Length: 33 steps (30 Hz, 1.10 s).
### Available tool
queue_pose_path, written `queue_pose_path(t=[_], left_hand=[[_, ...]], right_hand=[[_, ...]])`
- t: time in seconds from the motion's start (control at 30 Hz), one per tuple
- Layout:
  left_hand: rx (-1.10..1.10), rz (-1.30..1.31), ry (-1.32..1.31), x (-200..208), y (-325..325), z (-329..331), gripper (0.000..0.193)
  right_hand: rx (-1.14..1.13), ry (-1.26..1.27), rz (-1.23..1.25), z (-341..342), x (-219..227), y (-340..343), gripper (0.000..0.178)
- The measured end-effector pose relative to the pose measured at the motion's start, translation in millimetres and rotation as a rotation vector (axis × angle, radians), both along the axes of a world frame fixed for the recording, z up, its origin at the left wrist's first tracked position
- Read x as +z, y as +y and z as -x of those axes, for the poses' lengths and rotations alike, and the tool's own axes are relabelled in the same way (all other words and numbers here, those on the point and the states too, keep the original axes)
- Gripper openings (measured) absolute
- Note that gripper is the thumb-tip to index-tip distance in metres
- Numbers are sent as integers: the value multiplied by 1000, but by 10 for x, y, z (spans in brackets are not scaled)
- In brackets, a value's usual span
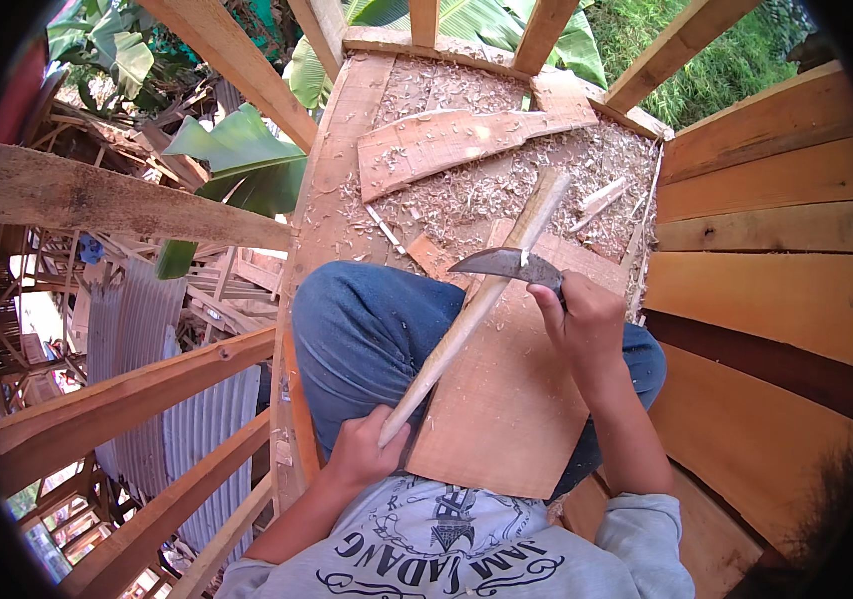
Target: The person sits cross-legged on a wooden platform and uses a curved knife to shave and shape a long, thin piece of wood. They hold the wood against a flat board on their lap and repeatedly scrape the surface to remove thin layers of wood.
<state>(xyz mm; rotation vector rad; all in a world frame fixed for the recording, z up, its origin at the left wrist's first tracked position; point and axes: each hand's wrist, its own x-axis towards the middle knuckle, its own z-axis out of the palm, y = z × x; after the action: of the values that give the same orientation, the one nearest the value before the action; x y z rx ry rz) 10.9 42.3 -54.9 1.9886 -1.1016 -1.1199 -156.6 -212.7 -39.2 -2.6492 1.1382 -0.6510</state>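
My left hand [365, 446] is closed round the near end of a pale wooden stick [466, 317], which slants up and away to the right. In my right hand [586, 319] is a knife [498, 263] with a dark curved blade; its handle is hidden by my fingers. The blade lies across the stick, past its middle, with a small pale shaving at the contact. Beneath the stick a flat wooden board [511, 399] rests over my lap, between my knees in blue trousers [367, 319].
Wood shavings [436, 200] cover the plank floor ahead. A cut plank [446, 145] lies there, with small offcuts [601, 198] near it. A board wall [766, 299] stands at right. Open wooden rails [137, 384] run along the left, with corrugated sheets [212, 439] below.
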Motion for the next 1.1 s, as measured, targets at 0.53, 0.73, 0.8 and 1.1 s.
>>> queue_pose_path(t=[0.53, 0.73, 0.8, 1.1], left_hand=[[-12, 61, -31, -52, 51, -6, 13], [-8, 55, -52, -39, 46, 18, 12], [-24, 100, -72, -70, 87, -29, 12], [-12, 84, -43, -82, 71, 8, 11]], right_hand=[[421, 50, -26, -101, -3, 423, 41], [1, -214, -140, 5, -171, 178, 42], [66, -229, -138, -40, -103, 195, 42], [458, -81, -185, -112, -34, 543, 42]])
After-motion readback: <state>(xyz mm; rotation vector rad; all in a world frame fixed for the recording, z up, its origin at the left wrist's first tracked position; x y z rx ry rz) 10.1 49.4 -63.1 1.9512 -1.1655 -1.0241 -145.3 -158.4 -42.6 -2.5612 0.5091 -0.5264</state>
